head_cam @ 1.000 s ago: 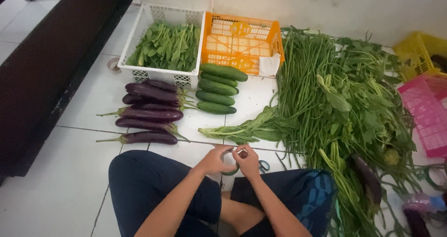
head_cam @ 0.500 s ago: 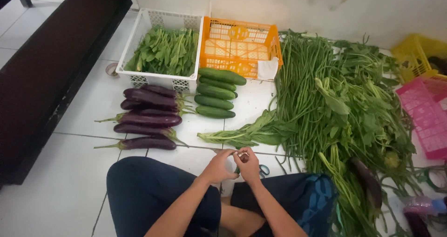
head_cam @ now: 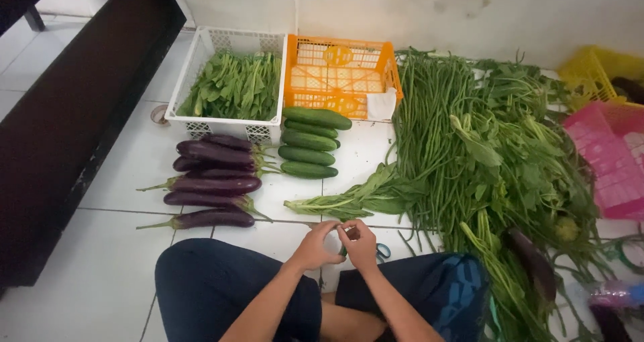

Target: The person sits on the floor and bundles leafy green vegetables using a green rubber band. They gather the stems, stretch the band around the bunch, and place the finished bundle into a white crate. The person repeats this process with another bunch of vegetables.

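I sit cross-legged on a white tiled floor in dark trousers. My left hand [head_cam: 316,243] and my right hand [head_cam: 362,242] meet in front of my knees, fingertips pinched together on a small item too tiny to identify. Scissors with blue handles [head_cam: 382,251] lie just right of my right hand, partly hidden by it. A bunch of leafy green stalks [head_cam: 355,198] lies on the tiles just beyond my hands.
Purple eggplants [head_cam: 215,181] and dark cucumbers [head_cam: 308,144] lie in rows ahead. Behind them stand a white crate [head_cam: 228,122] of leaves and an orange crate [head_cam: 342,73]. Long beans [head_cam: 429,134] and loose greens [head_cam: 523,161] fill the right, by pink [head_cam: 614,161] and yellow [head_cam: 597,70] crates. A dark bench [head_cam: 74,114] runs along the left.
My hands stay joined in the same spot while the fingers shift slightly on the small item. The vegetables have not moved.
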